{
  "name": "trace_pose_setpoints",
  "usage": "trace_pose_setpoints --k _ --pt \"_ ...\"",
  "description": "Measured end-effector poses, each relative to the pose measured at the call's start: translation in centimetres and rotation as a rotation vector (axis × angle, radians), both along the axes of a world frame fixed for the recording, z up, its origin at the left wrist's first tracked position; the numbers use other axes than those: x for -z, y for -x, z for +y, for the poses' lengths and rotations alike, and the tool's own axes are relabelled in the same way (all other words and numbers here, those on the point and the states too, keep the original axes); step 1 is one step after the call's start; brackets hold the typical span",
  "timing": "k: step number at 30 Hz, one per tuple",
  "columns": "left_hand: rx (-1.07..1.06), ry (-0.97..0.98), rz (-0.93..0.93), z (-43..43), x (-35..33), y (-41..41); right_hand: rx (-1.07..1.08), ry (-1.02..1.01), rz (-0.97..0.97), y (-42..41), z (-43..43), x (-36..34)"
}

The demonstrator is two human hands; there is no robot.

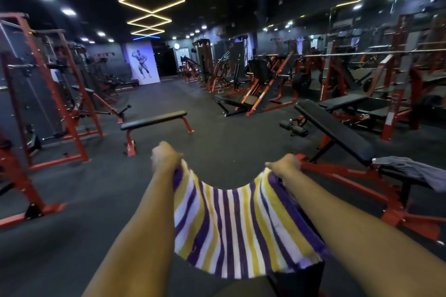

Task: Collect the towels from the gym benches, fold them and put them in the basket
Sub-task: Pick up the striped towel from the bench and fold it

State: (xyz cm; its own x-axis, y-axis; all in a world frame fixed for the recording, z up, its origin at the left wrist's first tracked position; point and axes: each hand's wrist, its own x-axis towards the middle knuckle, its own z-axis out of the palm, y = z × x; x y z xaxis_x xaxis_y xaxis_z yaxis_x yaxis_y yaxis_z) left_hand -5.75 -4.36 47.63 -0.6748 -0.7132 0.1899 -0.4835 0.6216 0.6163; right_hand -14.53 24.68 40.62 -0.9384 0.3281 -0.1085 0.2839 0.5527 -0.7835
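Out over the dark rubber gym floor (217, 152), both arms are stretched forward, holding a purple, yellow and white striped towel (241, 224) by its far corners. The left hand (165, 157) and the right hand (284, 165) each have fingers clamped on the cloth, which sags between them. To the right, a grey towel (417, 171) lies draped on a black-padded, red-framed incline counter (337, 130).
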Motion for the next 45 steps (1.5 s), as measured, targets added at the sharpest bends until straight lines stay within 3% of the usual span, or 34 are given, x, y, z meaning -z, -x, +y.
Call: trace_pose_setpoints --k 4,7,11,14,18,20,22,25,28,32,36,37,41,45 --pt "0.445 0.03 0.049 5.5 -1.3 0.2 -0.406 0.128 0.191 -2.3 -4.2 -2.9" --pt "0.658 0.016 0.104 8.3 -2.3 0.5 -0.63 0.365 0.222 -3.3 -6.0 -4.3" --pt "0.763 -0.404 0.157 9.3 -3.6 0.3 -0.81 0.425 0.224 -4.1 -5.6 -5.6" --pt "0.828 -0.588 0.141 8.7 -4.0 0.0 -0.766 0.495 0.294 -4.4 -4.6 -5.5" --pt "0.71 -0.161 0.252 6.9 -3.0 0.0 -0.785 0.385 0.387 -4.3 -3.6 -6.4" --pt "0.824 -0.059 0.052 5.5 -1.8 0.2 -0.894 0.385 0.39 -4.2 -2.7 -7.4" --pt "0.881 0.043 -0.268 4.6 0.1 0.3 -0.922 0.442 0.419 -4.0 -1.9 -8.3" --pt "0.857 0.198 -0.52 3.5 2.2 -0.2 -0.751 0.421 0.484 -2.8 -0.5 -8.4" --pt "0.749 0.266 -0.383 1.5 2.6 -0.3 -0.521 0.191 0.426 0.0 2.1 -5.8" --pt "0.721 0.287 -0.144 1.0 0.4 0.0 -0.407 0.019 0.195 0.9 4.0 -2.1" --pt "0.81 0.365 -0.143 2.9 -0.8 0.4 -0.529 -0.328 -0.035 -0.7 4.0 -0.7" --pt "0.831 0.364 -0.088 3.9 -1.3 0.3 -0.598 -0.3 -0.02 -0.9 3.5 -1.0" --pt "0.999 0.349 0.044 7.8 -3.5 0.7 -0.981 0.155 0.088 -2.8 0.1 -2.4" --pt "1.029 0.119 0.199 8.7 -3.6 1.5 -0.833 0.366 0.27 -3.4 -1.8 -3.3"
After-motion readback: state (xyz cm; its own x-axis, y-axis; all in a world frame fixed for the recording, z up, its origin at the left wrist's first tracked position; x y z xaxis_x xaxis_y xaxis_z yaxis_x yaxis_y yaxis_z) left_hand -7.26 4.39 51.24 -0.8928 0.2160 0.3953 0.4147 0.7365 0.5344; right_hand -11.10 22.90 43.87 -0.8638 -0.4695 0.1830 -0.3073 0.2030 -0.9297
